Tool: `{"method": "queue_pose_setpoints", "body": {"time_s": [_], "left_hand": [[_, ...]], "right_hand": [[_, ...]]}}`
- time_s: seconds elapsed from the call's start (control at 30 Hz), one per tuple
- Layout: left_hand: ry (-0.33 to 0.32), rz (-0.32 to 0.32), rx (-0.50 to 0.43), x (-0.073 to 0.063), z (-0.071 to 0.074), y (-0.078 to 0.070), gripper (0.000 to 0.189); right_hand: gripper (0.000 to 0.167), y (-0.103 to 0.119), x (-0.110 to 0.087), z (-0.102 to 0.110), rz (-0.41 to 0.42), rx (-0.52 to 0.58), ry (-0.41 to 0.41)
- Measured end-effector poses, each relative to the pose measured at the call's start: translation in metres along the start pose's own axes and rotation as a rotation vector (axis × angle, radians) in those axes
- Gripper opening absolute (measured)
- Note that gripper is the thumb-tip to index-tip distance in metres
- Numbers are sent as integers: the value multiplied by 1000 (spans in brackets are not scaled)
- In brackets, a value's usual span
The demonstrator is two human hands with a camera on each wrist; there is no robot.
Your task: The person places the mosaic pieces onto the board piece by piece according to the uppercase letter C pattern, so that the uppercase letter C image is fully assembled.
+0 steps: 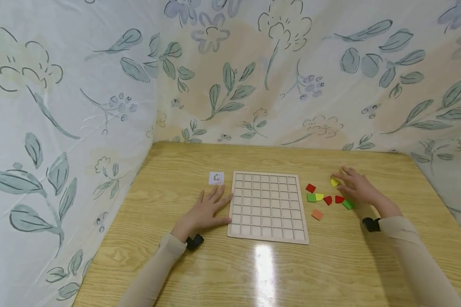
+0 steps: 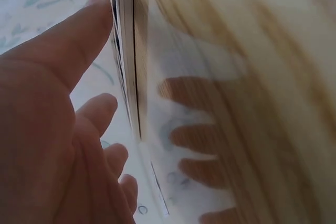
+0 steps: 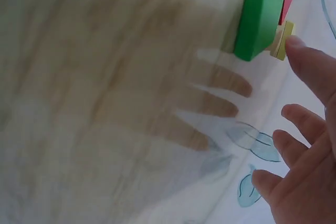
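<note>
A wooden grid board with square recesses lies flat on the table. Along its left edge is my left hand, fingers spread, with the thumb and index fingertips right at the rim. My right hand reaches over the right end of a group of small coloured pieces, its fingers extended. Its fingertips overlap a yellow rounded piece in the head view. Close under that hand lies a green piece, which stands large as a green block in the right wrist view.
Between board and right hand lie a red square, a green square, a yellow quarter-round, two red quarter-rounds and an orange square. A small printed grid card sits beyond the left hand. Floral cloth hangs behind the table.
</note>
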State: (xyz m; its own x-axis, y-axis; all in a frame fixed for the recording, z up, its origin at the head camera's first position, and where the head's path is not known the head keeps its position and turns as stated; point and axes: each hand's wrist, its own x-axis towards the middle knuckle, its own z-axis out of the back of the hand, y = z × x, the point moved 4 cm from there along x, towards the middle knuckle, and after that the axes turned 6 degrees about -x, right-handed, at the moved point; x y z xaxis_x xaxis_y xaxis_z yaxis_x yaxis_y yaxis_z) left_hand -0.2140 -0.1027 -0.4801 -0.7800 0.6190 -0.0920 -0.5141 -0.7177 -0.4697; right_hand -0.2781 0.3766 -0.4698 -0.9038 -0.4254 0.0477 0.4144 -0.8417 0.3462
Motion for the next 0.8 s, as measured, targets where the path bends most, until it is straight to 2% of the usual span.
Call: {"method": "queue_pose_setpoints", "body": {"time_s": [0.13, 0.3, 0.4, 0.8], "left_hand": [[52, -4, -25, -2, -4, 0, 79], [110, -4, -55, -5, -5, 0, 80], [126, -8, -72, -5, -5, 0, 79], [173, 11, -100, -5, -2, 1, 81]], "right_hand": [[44, 1, 2, 1, 19, 26, 4], [40, 0, 3, 0, -28, 48, 43], [38, -1, 4, 1, -48, 61, 53], [33, -14, 6, 0, -36, 117, 32]]}}
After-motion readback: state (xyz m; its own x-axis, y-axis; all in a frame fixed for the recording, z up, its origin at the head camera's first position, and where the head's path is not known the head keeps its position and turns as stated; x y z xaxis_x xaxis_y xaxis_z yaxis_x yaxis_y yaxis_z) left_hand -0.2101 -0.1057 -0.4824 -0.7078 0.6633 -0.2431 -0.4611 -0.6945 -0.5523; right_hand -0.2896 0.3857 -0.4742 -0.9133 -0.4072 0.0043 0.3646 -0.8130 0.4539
